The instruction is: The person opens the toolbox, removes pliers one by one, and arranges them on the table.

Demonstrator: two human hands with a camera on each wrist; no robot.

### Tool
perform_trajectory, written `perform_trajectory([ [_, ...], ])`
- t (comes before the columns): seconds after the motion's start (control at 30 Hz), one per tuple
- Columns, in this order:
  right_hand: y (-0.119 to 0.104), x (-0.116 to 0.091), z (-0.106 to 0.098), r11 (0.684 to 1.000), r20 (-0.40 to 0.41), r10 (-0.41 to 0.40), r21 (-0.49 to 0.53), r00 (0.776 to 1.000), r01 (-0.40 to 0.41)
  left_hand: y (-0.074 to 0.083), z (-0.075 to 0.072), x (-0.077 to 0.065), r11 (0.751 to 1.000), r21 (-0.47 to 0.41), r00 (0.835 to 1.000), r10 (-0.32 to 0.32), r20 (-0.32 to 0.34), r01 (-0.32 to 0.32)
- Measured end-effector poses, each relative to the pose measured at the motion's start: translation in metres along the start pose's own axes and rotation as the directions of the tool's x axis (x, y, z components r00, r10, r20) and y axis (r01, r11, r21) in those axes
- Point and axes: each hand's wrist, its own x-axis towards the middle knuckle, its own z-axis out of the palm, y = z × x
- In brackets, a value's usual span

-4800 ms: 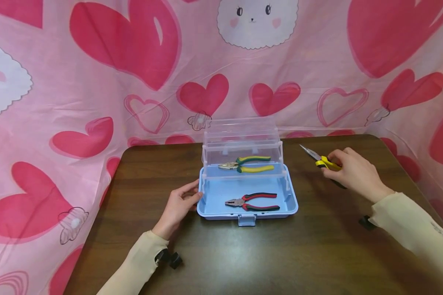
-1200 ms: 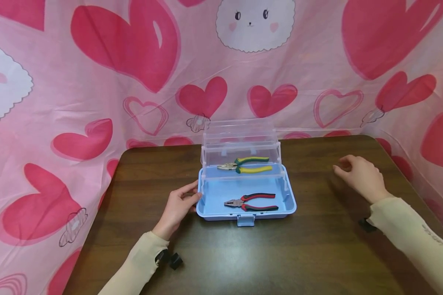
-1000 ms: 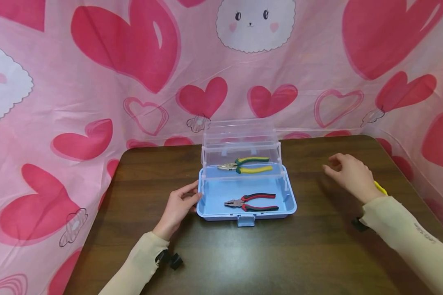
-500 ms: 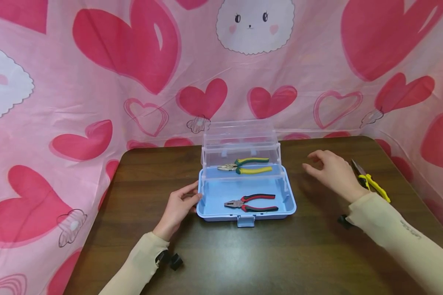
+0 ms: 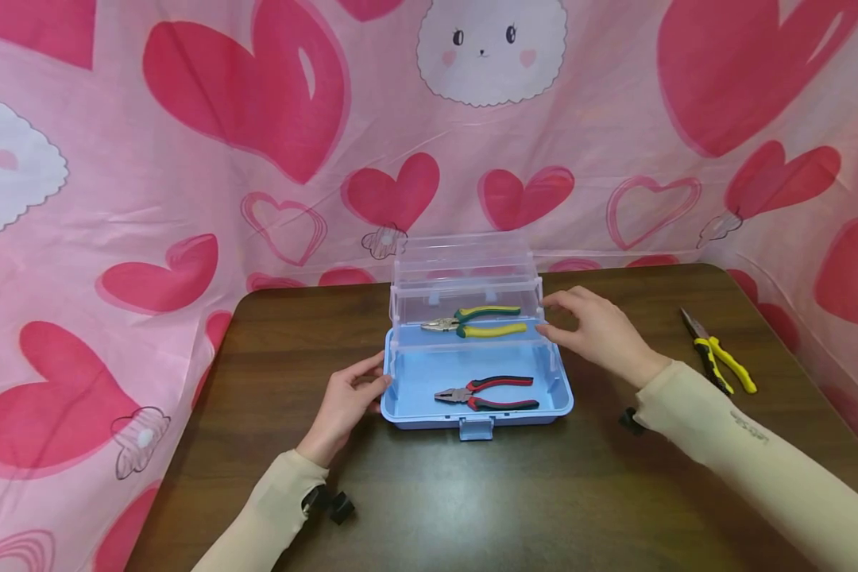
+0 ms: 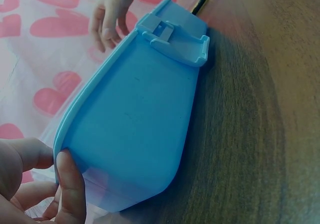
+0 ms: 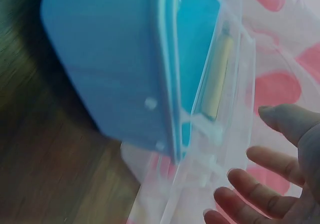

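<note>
My left hand [image 5: 345, 405] grips the left end of a blue toolbox [image 5: 415, 365], thumb and fingers on its rim in the left wrist view. My right hand [image 5: 600, 334] is at the right end of the raised clear tray [image 5: 429, 300], its fingers spread and holding nothing in the right wrist view. On that tray lie combination pliers with green and yellow handles [image 5: 496, 329]. Red and black combination pliers [image 5: 504, 403] lie in the box bottom. Yellow and black needle-nose pliers [image 5: 715, 353] rest on the table, right of my right hand.
The toolbox's clear lid [image 5: 465, 250] stands raised at the back, and its blue latch [image 5: 476, 429] hangs down in front. A brown wooden table [image 5: 415, 508] is under everything. Pink heart-printed cloth [image 5: 593, 119] hangs behind and at both sides.
My right hand has let go of the needle-nose pliers, which now lie on the table at the right. It has moved left to the clear tray. My left hand stays on the toolbox.
</note>
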Motion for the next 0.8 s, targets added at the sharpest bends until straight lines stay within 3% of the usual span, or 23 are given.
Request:
perform_trajectory([
  [0.37, -0.015, 0.024, 0.016, 0.991, 0.040, -0.125, 0.049, 0.991, 0.123, 0.000, 0.000, 0.001, 1.000, -0.001, 1.000, -0.005, 0.006, 0.005],
  [0.8, -0.030, 0.046, 0.027, 0.982, 0.105, -0.190, 0.019, 0.976, 0.189, 0.001, -0.001, 0.000, 1.000, 0.001, 1.000, -0.009, 0.012, 0.009],
])
